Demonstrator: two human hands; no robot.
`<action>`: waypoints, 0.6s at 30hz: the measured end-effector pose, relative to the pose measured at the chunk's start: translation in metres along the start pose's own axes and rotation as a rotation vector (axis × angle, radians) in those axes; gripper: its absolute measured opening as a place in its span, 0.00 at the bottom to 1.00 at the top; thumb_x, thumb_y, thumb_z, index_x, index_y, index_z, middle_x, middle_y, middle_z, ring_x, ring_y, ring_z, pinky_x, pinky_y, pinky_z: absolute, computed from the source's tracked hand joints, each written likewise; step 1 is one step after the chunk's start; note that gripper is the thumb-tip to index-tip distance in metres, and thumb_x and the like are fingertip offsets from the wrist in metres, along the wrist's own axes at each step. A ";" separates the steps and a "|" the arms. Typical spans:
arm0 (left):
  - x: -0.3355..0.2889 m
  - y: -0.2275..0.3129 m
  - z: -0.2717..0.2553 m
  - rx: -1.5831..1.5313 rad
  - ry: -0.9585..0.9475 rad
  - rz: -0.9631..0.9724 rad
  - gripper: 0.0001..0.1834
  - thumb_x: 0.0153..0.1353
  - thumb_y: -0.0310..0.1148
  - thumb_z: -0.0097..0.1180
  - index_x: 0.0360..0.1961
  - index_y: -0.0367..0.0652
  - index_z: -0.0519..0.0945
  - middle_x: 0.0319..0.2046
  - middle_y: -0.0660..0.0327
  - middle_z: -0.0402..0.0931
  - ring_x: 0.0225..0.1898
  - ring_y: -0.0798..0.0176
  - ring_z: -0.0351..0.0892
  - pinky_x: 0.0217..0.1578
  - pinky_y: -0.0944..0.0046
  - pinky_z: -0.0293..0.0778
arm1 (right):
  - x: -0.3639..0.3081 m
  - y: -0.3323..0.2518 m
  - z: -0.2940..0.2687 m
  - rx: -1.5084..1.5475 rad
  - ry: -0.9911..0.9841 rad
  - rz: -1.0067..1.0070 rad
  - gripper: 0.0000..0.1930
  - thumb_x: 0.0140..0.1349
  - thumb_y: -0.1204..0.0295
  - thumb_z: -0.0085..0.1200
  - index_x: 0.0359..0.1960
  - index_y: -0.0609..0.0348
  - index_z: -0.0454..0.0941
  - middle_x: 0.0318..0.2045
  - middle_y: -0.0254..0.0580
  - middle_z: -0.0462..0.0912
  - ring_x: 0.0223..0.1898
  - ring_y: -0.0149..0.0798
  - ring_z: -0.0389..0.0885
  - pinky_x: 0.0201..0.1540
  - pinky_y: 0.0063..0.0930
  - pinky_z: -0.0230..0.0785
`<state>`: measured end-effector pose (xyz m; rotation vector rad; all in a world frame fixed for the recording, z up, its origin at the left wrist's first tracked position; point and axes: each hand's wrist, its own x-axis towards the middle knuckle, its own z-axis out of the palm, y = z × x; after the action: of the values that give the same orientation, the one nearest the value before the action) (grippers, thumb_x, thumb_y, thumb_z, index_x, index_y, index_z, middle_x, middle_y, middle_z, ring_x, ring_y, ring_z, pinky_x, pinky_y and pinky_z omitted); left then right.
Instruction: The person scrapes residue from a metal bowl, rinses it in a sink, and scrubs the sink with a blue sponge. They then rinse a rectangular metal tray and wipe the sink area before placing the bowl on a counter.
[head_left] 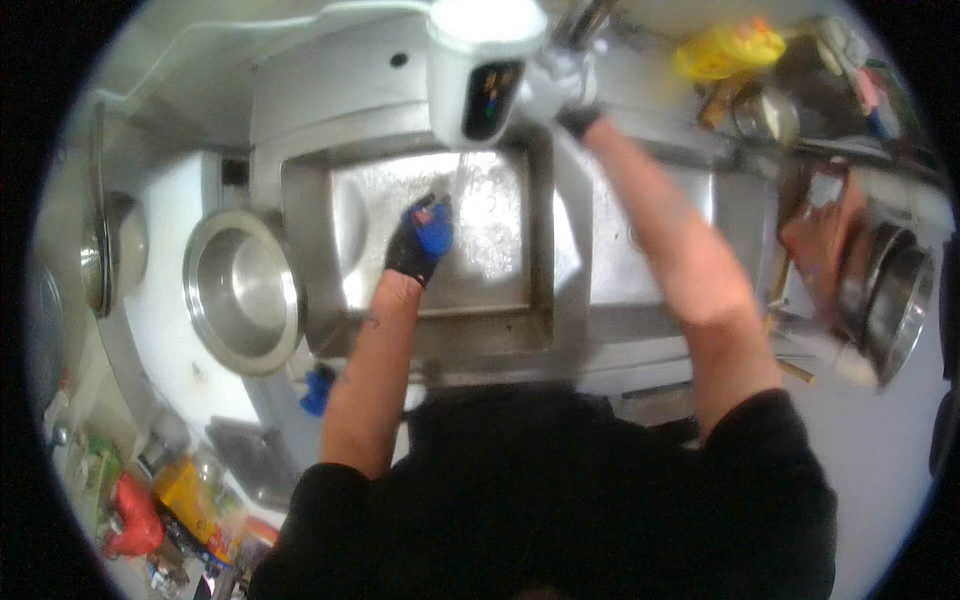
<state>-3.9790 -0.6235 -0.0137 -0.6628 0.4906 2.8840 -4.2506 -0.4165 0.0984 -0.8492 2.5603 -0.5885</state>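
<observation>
My left hand, in a black glove, is closed over the left basin of a steel sink. A bright blue patch shows at its fingers; I cannot make out whether this is a held thing or part of the glove. My right arm stretches far forward over the divider. Its dark-gloved hand is blurred beside a pale fitting at the back of the sink, and its fingers do not show clearly. Left of that hand, a white device with a dark panel overhangs the basin's back edge.
A round steel pot stands left of the basin, with a blue item near my left forearm. To the right is a second basin; steel pans stand farther right. A yellow container lies at back right.
</observation>
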 end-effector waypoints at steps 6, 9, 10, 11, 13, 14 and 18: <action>-0.051 0.049 0.000 0.412 0.467 0.205 0.15 0.65 0.31 0.50 0.51 0.38 0.78 0.33 0.58 0.79 0.31 0.60 0.79 0.31 0.63 0.77 | 0.018 0.011 -0.030 0.125 0.079 0.065 0.23 0.71 0.56 0.45 0.61 0.52 0.75 0.55 0.46 0.81 0.57 0.48 0.78 0.59 0.40 0.68; -0.061 0.049 -0.001 0.487 0.538 0.253 0.14 0.64 0.31 0.50 0.48 0.39 0.79 0.25 0.62 0.75 0.23 0.64 0.74 0.22 0.65 0.71 | 0.009 -0.001 -0.023 0.272 0.159 0.073 0.21 0.72 0.60 0.45 0.62 0.53 0.74 0.55 0.43 0.81 0.55 0.46 0.80 0.56 0.39 0.71; -0.063 0.048 -0.001 0.512 0.548 0.285 0.14 0.63 0.30 0.50 0.48 0.39 0.80 0.23 0.63 0.74 0.21 0.65 0.72 0.19 0.66 0.69 | 0.003 -0.005 -0.015 0.353 0.189 0.080 0.20 0.72 0.61 0.45 0.62 0.53 0.74 0.55 0.42 0.81 0.54 0.45 0.80 0.54 0.39 0.72; -0.064 0.047 -0.002 0.501 0.576 0.290 0.14 0.63 0.31 0.50 0.47 0.40 0.80 0.23 0.64 0.74 0.21 0.66 0.72 0.20 0.66 0.69 | -0.004 -0.012 -0.004 0.462 0.157 0.107 0.20 0.72 0.62 0.44 0.62 0.53 0.74 0.55 0.41 0.82 0.53 0.45 0.81 0.53 0.38 0.73; -0.064 0.046 0.000 0.487 0.583 0.298 0.13 0.63 0.31 0.50 0.46 0.41 0.81 0.23 0.64 0.74 0.21 0.67 0.71 0.22 0.67 0.69 | -0.027 -0.033 0.032 0.710 0.023 0.227 0.19 0.73 0.65 0.44 0.62 0.54 0.73 0.54 0.39 0.82 0.52 0.43 0.82 0.51 0.37 0.75; -0.062 0.044 0.003 0.518 0.582 0.341 0.13 0.63 0.31 0.50 0.46 0.41 0.81 0.24 0.65 0.74 0.21 0.67 0.71 0.23 0.67 0.69 | -0.042 -0.048 0.052 0.914 -0.036 0.288 0.18 0.73 0.66 0.44 0.62 0.54 0.73 0.54 0.39 0.82 0.51 0.42 0.82 0.50 0.37 0.75; -0.055 0.023 0.026 0.613 0.579 0.353 0.16 0.65 0.39 0.53 0.49 0.43 0.80 0.36 0.62 0.77 0.35 0.64 0.75 0.38 0.62 0.74 | -0.109 -0.115 0.115 1.494 -0.402 0.514 0.27 0.75 0.58 0.46 0.70 0.58 0.63 0.65 0.50 0.70 0.64 0.42 0.72 0.59 0.42 0.75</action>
<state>-3.9454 -0.6398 0.0394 -1.3820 1.6157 2.5261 -4.0606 -0.4622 0.0821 0.2151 1.2351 -1.5514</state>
